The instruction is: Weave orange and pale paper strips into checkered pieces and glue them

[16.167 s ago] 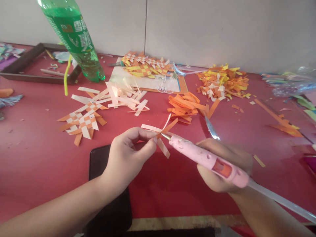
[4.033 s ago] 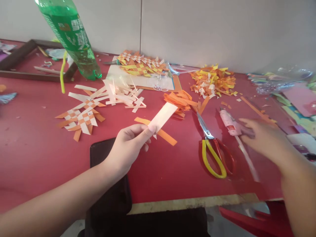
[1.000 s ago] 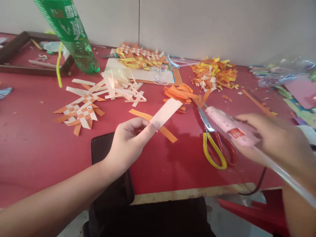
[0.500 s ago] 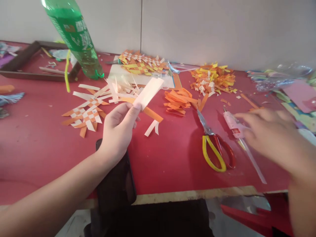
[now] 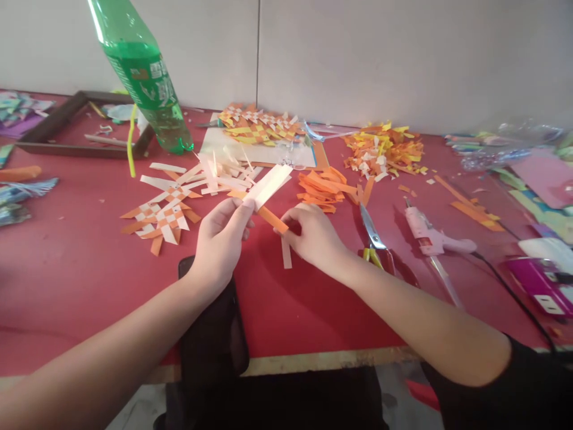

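Observation:
My left hand (image 5: pixel 224 239) pinches cream paper strips (image 5: pixel 271 186) together with an orange paper strip (image 5: pixel 273 220) that crosses beneath them. At the orange strip's right end is my right hand (image 5: pixel 316 236), its thumb and finger closed on that end. A cream strip end (image 5: pixel 287 254) shows below the right fingertips. Left of my hands lies a woven orange-and-cream piece (image 5: pixel 163 212), with loose cream strips (image 5: pixel 224 173) behind it. A pile of folded orange strips (image 5: pixel 323 188) lies just beyond my right hand.
Scissors (image 5: pixel 370 227) lie partly under my right forearm, beside a pink glue gun (image 5: pixel 423 230) with a cord. A phone (image 5: pixel 212 334) overhangs the table's front edge. A green bottle (image 5: pixel 154 89), dark frame (image 5: pixel 80 149), woven pieces (image 5: pixel 259 125) and paper scraps (image 5: pixel 385 146) stand or lie farther back.
My right hand has moved left from beside the glue gun to the orange strip and closed on its end. My left hand keeps its hold on the strips.

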A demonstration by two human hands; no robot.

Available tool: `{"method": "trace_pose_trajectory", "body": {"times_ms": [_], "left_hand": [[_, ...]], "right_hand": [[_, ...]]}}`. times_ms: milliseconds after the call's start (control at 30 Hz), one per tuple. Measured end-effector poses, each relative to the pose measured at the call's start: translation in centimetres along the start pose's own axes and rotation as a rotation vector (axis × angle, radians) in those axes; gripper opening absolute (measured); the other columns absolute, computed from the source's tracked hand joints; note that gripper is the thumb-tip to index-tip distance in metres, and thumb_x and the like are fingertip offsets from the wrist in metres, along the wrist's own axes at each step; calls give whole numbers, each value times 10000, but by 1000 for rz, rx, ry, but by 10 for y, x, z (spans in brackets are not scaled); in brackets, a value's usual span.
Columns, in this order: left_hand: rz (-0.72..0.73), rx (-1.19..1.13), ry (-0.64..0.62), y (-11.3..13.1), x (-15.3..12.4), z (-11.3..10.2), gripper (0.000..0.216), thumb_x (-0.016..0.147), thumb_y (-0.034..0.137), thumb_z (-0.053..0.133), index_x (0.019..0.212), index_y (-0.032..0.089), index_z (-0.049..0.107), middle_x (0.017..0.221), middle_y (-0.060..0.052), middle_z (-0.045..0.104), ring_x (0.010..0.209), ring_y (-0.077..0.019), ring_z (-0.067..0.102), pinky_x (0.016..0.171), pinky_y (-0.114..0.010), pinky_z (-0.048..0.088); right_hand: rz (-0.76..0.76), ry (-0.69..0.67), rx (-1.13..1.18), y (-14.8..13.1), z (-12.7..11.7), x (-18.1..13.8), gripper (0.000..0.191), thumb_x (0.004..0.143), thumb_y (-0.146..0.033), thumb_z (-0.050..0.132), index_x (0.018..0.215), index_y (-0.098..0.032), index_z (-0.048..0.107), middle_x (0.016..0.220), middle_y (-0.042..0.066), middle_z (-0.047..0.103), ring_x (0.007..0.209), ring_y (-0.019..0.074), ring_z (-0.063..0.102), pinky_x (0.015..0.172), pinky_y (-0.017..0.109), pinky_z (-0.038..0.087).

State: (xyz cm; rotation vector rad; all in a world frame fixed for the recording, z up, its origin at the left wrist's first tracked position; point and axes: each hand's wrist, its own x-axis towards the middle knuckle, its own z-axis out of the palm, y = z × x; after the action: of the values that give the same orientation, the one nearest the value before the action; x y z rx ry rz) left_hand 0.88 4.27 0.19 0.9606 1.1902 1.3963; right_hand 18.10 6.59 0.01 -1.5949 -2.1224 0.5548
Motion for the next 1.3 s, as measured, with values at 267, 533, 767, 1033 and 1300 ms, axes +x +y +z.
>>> {"method": "trace_pose_trajectory", "body": {"times_ms": [267,533,767,1033,1300], "left_hand": [[-116,415,-248,5,-9,1,304,891,438,573,707,196,570,582,55,430,512,-89,375,486,-221,293],[148,1039,-623,10,-22,6,342,915,316,469,600,183,454,594,26,480,546,-112,420,540,-263,309],[221,854,-462,7,-24,6,294,928,343,519,683,187,473,675,21,485,587,-110,444,557,-262,368],[-220,197,-553,6,-18,8,286,735,285,814,910,177,615,821,2,690,739,-123,658,647,-222,541],[-294,235,-557,5,-18,6,295,743,256,803,950,186,605,797,3,737,776,-134,718,746,-231,562]], "right_hand": [[155,182,567,14,-40,-25,209,780,-403,749,814,-199,719,781,15,731,698,150,664,708,304,534],[191,153,733,17,-35,-51,159,818,-355,734,899,-222,766,688,1,725,542,103,643,557,245,572],[63,15,662,17,-31,-59,199,882,-300,676,1069,-242,711,792,-14,734,635,90,678,645,211,603],[-190,163,327,7,-27,-67,183,878,-160,662,1034,-235,720,927,-6,778,783,105,737,748,189,609],[-384,197,213,8,-25,-65,268,890,-82,613,1092,-229,710,917,13,774,791,108,735,740,194,610]]}}
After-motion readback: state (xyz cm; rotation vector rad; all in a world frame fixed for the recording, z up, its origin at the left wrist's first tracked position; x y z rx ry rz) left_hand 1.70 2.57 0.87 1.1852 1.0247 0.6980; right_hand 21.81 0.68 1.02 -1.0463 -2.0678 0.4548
